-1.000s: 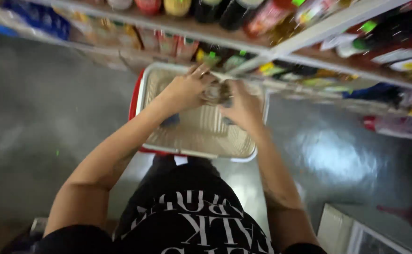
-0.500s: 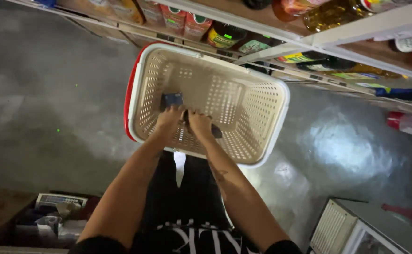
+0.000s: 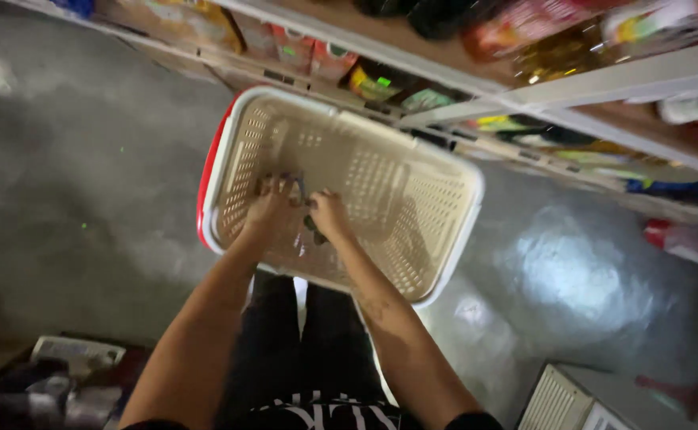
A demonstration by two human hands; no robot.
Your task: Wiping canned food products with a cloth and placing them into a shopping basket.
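Item: small dark object (image 3: 307, 224), lying low in the near left part of the shopping basket; blurred, kind not discernible. It sits between your two hands, partly covered by them.

Your left hand (image 3: 271, 211): down inside the basket, fingers curled over the object's left side and touching the basket floor. Whether the fingers are clamped on it or merely resting cannot be told from this view.

Your right hand (image 3: 329, 215): just beside the left, fingers bent down against the object's right side. Grip likewise cannot be told.

Container: cream plastic shopping basket (image 3: 412, 199), perforated walls and floor, red trim along its left rim, standing on the floor directly ahead of your legs and tilted askew to the shelving.

Surroundings: grey polished concrete floor (image 3: 86, 175), with a bright reflection at the right. Store shelves (image 3: 572, 87) run across the top, stocked with bottles and coloured packets, all blurred. A white slatted crate (image 3: 560, 398) stands at lower right; a cluttered dark box (image 3: 54, 382) at lower left.
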